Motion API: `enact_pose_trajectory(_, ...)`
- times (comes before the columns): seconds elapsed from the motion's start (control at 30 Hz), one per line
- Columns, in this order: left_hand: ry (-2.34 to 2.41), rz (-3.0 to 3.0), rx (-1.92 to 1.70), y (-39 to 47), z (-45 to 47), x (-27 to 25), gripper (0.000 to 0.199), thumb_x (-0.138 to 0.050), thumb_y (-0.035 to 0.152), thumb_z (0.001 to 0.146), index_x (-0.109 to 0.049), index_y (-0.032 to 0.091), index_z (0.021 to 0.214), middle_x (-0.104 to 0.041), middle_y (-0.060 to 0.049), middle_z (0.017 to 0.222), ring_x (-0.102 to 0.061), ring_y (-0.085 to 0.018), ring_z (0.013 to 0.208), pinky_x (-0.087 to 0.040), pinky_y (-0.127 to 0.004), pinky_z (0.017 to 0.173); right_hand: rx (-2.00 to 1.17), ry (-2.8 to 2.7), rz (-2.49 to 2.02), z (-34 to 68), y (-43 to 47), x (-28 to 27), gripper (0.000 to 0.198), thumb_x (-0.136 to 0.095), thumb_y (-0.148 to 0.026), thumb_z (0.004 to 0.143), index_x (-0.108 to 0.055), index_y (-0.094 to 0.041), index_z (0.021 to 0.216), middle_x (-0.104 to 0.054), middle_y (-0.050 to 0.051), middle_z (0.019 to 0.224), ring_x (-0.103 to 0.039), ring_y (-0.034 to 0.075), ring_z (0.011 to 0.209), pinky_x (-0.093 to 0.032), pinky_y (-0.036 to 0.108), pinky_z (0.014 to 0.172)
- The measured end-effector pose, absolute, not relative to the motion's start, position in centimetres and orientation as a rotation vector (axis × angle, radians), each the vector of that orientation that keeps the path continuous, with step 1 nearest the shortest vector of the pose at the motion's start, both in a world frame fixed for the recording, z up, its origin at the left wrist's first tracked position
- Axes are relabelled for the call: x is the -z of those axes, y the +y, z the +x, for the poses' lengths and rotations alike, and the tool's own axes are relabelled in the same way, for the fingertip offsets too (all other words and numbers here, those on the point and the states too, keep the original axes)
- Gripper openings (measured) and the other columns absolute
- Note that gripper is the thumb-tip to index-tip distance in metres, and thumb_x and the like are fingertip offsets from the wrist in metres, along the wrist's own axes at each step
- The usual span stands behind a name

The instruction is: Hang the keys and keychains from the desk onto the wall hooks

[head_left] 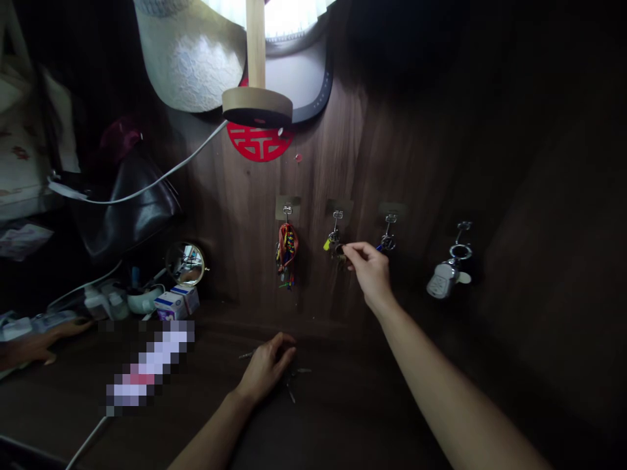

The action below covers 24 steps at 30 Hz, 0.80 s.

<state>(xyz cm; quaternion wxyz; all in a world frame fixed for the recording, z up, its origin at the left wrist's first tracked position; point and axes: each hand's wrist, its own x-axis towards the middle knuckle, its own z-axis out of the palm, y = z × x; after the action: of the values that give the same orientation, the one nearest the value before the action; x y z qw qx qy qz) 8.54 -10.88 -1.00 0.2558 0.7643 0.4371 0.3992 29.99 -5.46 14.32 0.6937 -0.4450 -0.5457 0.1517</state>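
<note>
My right hand [371, 266] is raised to the wooden panel, thumb and fingertips pinched on a bunch of keys [341, 256] with a yellow tag. These keys hang from a metal hook [337, 215]; the fingers partly hide them. My left hand [269, 367] rests low on the dark desktop, thumb and fingers slightly apart. Loose keys [292, 385] lie just right of it, and a slim metal piece [246, 354] shows at its left side. What is under the palm is hidden.
Hooks beside hold a colourful braided keychain [287, 251], keys with a blue tag [388, 243] and a grey fob [442, 279]. A lamp [257, 104] and caps [193, 59] are above. At left are a round mirror [186, 264], small boxes [177, 301] and another hand [44, 343].
</note>
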Motion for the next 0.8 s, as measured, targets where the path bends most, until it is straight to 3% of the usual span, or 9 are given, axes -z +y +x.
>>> enact_pose_trajectory(0.3,1.205,2.056,-1.062,-10.7,8.6,1.1,0.019,-0.045,0.033,0.085,-0.058,0.023,0.092,-0.066,0.0,0.08,-0.061,-0.015,0.075,-0.043,-0.022,0.068,-0.254,-1.336,-0.959,30.5,-2.1,-17.9,0.026,-0.062,-0.04,0.066,-0.065,-0.015,0.07,-0.059,0.0,0.06,-0.05,0.012,0.055,-0.04,0.022,0.047)
enact_pose_trajectory(0.53,1.228,2.059,-1.037,-10.6,8.5,0.9,0.019,-0.045,0.034,0.084,-0.058,0.023,0.093,-0.065,0.001,0.078,-0.061,-0.015,0.071,-0.043,-0.022,0.066,-0.313,-1.28,-1.033,30.4,-1.6,-16.6,0.027,-0.061,-0.041,0.064,-0.064,-0.015,0.071,-0.058,-0.001,0.057,-0.052,0.012,0.052,-0.039,0.022,0.043)
enact_pose_trajectory(0.8,1.202,2.062,-1.079,-10.5,8.4,1.2,0.021,-0.044,0.035,0.085,-0.058,0.023,0.092,-0.065,0.0,0.077,-0.061,-0.016,0.073,-0.044,-0.023,0.068,-0.495,-1.185,-0.997,30.5,-3.2,-14.2,0.028,-0.061,-0.038,0.063,-0.064,-0.017,0.081,-0.063,0.001,0.07,-0.055,0.011,0.056,-0.04,0.02,0.045)
